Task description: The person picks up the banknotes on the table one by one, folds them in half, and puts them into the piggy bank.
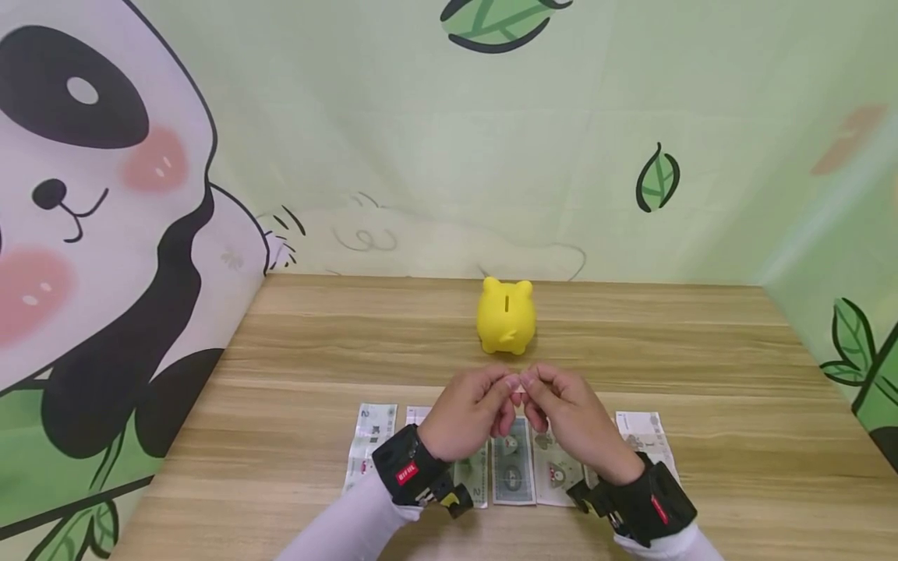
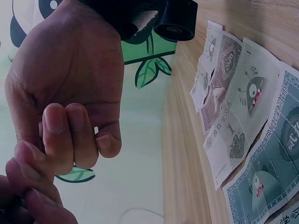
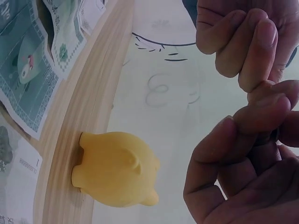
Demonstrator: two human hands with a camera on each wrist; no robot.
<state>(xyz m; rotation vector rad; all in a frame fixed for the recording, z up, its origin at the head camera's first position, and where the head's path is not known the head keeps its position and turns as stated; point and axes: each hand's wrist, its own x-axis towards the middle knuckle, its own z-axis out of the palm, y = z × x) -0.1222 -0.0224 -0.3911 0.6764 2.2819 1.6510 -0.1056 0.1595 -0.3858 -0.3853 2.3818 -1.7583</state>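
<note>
Over a row of play banknotes, my left hand (image 1: 459,409) and right hand (image 1: 571,413) meet fingertip to fingertip. Their thumbs and index fingers pinch a small pale piece (image 1: 520,388), mostly hidden by the fingers; I cannot tell what it is. Both hands' other fingers are curled in. Just beyond them stands a yellow piggy bank (image 1: 507,319) with a slot in its top, seen also in the right wrist view, where the piggy bank (image 3: 117,170) appears sideways. Below the hands lies a blue-green banknote (image 1: 513,471), its patterned face showing in the left wrist view.
More play banknotes lie side by side, among them a pale note (image 1: 370,444) at the left end and another note (image 1: 644,436) at the right end. The wooden table (image 1: 337,335) ends at a cloth backdrop (image 1: 393,140) printed with a panda and leaves.
</note>
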